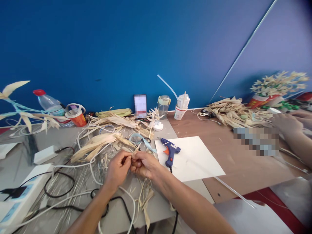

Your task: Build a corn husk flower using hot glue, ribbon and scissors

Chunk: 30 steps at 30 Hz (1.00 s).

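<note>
In the head view my left hand (pixel 119 169) and my right hand (pixel 144 165) meet over the near part of the table, fingers pinched together. A small piece of dry corn husk (pixel 136 150) sticks up from between them; both hands grip it, though the fingers hide its lower end. Right of my hands, a blue hot glue gun (pixel 170 151) with an orange trigger lies on a white sheet of paper (pixel 200 159). Behind my hands are a bundle of corn husks (pixel 97 146) and a light blue ribbon-like loop (pixel 146 143). Husk scraps (pixel 145 195) lie below my wrists.
A white power strip (pixel 31 185) and tangled cables crowd the left. Along the wall stand a bottle (pixel 50 104), a red cup (pixel 77 117), a phone (pixel 140 106), a jar (pixel 163 105) and a white cup (pixel 180 112). Another person's hand (pixel 286 125) is at far right.
</note>
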Available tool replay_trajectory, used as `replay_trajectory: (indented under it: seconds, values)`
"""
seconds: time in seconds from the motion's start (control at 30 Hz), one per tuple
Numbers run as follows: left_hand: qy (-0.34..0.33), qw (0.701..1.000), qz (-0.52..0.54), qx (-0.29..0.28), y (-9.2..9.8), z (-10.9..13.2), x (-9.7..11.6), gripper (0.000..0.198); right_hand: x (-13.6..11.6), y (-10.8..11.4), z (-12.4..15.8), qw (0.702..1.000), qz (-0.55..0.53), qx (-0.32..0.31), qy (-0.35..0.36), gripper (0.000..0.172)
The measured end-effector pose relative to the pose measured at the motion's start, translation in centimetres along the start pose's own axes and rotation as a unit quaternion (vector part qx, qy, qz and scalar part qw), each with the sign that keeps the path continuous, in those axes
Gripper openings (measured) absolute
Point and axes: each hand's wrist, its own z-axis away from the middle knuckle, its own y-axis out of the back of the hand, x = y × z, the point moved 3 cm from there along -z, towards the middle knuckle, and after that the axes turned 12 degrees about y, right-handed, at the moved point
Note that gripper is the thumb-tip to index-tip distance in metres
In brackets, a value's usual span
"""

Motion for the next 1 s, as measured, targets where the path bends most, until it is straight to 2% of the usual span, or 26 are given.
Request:
replay_trajectory:
  seconds: [0.1, 0.2, 0.27, 0.33, 0.5, 0.83, 1.0]
  values:
    - [0.048, 0.996, 0.073, 0.019, 0.4, -0.3, 0.2, 0.004, -0.3, -0.1, 0.3, 0.999, 0.037, 0.0, 0.033, 0.016]
    - [0.127, 0.971, 0.202, 0.034, 1.0, -0.7, 0.1, 0.006, -1.3, 0.0, 0.5, 0.993, 0.063, -0.003, 0.098, 0.018]
    - [0.157, 0.941, 0.298, 0.013, 1.3, -1.0, 0.2, 0.011, -2.1, 0.2, 0.5, 0.987, 0.078, -0.002, 0.14, 0.021]
    - [0.177, 0.922, 0.345, -0.016, 1.3, -1.1, 0.4, 0.016, -2.7, 0.6, 0.3, 0.98, 0.1, 0.008, 0.173, 0.027]
    - [0.216, 0.897, 0.382, -0.063, 1.0, -0.9, 0.6, 0.024, -3.1, 1.3, -0.2, 0.971, 0.108, 0.011, 0.215, 0.044]
    - [0.248, 0.859, 0.425, -0.14, 1.0, -0.9, 0.1, 0.019, -2.8, 1.2, -0.2, 0.968, 0.114, 0.008, 0.225, 0.023]
    - [0.25, 0.845, 0.442, -0.165, 0.9, -1.0, -0.1, 0.019, -2.5, 0.9, -0.2, 0.967, 0.131, -0.01, 0.219, 0.027]
